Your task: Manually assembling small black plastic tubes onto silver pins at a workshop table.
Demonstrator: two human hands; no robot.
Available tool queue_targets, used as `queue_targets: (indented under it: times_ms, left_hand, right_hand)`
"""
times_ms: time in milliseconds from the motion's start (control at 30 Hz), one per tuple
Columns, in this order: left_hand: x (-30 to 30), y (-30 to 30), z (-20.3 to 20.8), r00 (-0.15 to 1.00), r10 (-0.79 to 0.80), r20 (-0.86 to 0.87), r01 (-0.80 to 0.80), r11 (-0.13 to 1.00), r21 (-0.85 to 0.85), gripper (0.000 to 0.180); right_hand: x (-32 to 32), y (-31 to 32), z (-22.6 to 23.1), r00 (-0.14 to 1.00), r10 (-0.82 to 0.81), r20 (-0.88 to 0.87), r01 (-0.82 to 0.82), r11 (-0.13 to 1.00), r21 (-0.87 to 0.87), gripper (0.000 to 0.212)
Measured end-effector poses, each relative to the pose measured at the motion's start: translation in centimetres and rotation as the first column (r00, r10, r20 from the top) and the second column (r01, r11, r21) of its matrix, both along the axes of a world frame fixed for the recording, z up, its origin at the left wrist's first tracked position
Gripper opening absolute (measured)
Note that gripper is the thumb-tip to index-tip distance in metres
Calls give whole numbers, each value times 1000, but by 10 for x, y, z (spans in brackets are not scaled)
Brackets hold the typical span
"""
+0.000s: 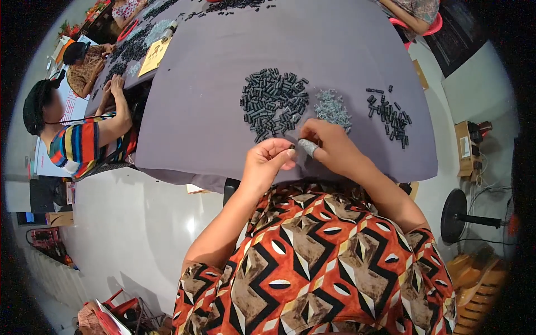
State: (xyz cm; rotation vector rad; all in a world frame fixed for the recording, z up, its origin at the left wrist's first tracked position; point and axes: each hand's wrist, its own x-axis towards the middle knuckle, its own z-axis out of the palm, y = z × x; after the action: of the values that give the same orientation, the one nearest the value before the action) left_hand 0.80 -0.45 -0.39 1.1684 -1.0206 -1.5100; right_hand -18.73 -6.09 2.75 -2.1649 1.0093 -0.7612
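Close to the table's near edge, my left hand point(269, 161) pinches a small black cylindrical piece point(292, 147) between thumb and fingertips. Facing it, a short gap away, is my right hand point(330, 146), its thumb and fingers closed together. A grey wrap point(308, 148) covers one digit of that hand. Whatever the right fingertips hold is too small to make out. Just beyond my hands lies a large heap of short black cylinders point(273, 100). Beside it is a smaller pile of translucent grey pieces point(333, 107), partly behind my right hand. Farther right, more black pieces point(393, 120) lie loosely scattered.
A grey cloth covers the table point(201, 89). At the left, a person in a striped top point(92, 137) works beside a yellow sheet point(154, 56) and more black pieces point(134, 47). Another person point(413, 17) sits at the far right. A black fan point(455, 215) stands right of me.
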Motion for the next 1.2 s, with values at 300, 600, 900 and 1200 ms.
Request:
queue_targets:
  times_ms: [300,600,900,1200]
  left_hand:
    - [-3,0,2,996,-89,26,90,995,-37,13]
    - [-4,-6,12,959,-251,-134,270,951,149,13]
    - [-12,-15,17,905,-284,-316,348,922,168,12]
    - [-20,-9,13,957,-88,-276,140,974,176,8]
  right_hand:
    - [-6,5,0,974,76,212,-132,956,263,13]
    - [-25,2,22,927,364,89,-367,930,21,22]
    - [-36,10,38,960,275,62,-277,960,28,30]
    - [-35,11,24,986,168,12,-168,986,2,46]
